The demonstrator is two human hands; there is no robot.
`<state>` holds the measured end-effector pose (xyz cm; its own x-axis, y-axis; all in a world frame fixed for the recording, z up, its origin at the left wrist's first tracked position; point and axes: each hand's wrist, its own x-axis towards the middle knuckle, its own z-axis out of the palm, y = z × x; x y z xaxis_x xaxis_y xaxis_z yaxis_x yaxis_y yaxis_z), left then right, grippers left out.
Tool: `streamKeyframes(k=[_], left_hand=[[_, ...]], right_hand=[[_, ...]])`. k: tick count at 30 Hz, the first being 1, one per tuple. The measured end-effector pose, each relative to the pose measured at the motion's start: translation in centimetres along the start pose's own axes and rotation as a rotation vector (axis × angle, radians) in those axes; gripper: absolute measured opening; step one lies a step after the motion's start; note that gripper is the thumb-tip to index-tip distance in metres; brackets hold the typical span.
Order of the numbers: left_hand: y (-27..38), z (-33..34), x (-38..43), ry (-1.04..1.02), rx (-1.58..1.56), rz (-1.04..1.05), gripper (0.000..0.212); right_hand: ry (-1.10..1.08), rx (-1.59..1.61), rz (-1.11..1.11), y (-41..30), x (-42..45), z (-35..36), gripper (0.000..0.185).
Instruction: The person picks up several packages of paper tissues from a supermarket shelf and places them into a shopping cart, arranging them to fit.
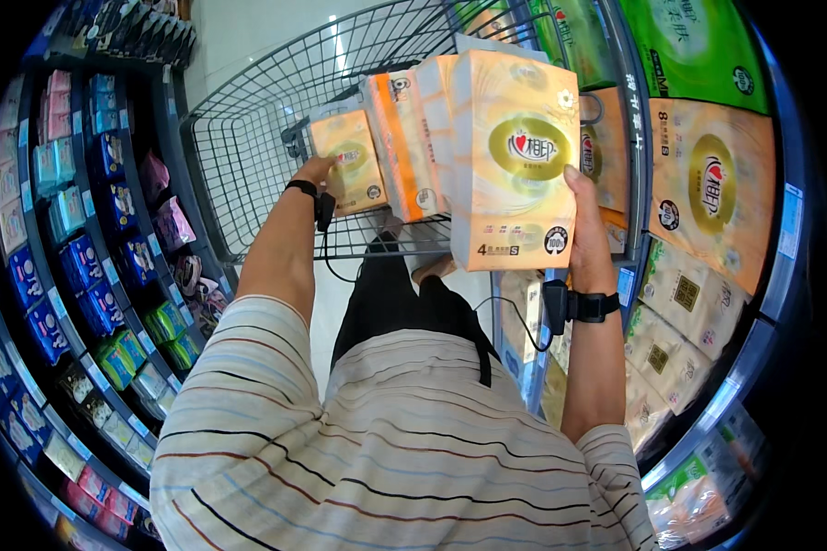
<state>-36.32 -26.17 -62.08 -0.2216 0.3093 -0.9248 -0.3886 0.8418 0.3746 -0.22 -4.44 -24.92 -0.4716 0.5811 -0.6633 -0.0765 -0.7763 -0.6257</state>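
My right hand (pixel 589 220) grips the right side of a large orange tissue pack (pixel 517 237), its thumb on the front face. At the left end of the same row, my left hand (pixel 319 171) is on a smaller orange tissue pack (pixel 358 186), its fingers mostly hidden. Between them lean a pack with a bright orange stripe (pixel 401 148) and another orange pack (pixel 435 89), partly covered by the large one. The row is over the near end of a wire shopping cart (pixel 210 172). Whether the packs rest on the cart cannot be made out.
Shelves on the right hold orange tissue packs (pixel 744 206), green packs (pixel 696 48) and cream packs (pixel 689 296) close to my right arm. Shelves of small blue packs (pixel 96 299) and pink packs (pixel 58 103) run along the left. Pale floor (pixel 241 27) shows beyond the cart.
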Motion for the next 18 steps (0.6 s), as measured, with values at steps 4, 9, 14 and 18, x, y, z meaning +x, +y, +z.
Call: streamKeyframes(k=[4, 9, 14, 18], left_hand=[[3.5, 0.3, -5.5, 0.047, 0.083, 0.243, 0.063], [10.2, 1.5, -19.9, -0.518, -0.304, 0.535, 0.084], [9.9, 1.9, -26.8, -0.467, -0.578, 0.594, 0.071], [9.6, -0.1, -26.6, -0.394, -0.564, 0.546, 0.065]], right_hand=[[-0.088, -0.211, -0.072, 2.0, 1.7, 1.3, 0.055], [-0.155, -0.336, -0.095, 6.3, 3.9, 5.2, 0.067], [-0.262, -0.351, -0.035, 9.6, 5.2, 9.4, 0.076], [-0.250, -0.621, -0.084, 10.9, 6.5, 9.3, 0.079]])
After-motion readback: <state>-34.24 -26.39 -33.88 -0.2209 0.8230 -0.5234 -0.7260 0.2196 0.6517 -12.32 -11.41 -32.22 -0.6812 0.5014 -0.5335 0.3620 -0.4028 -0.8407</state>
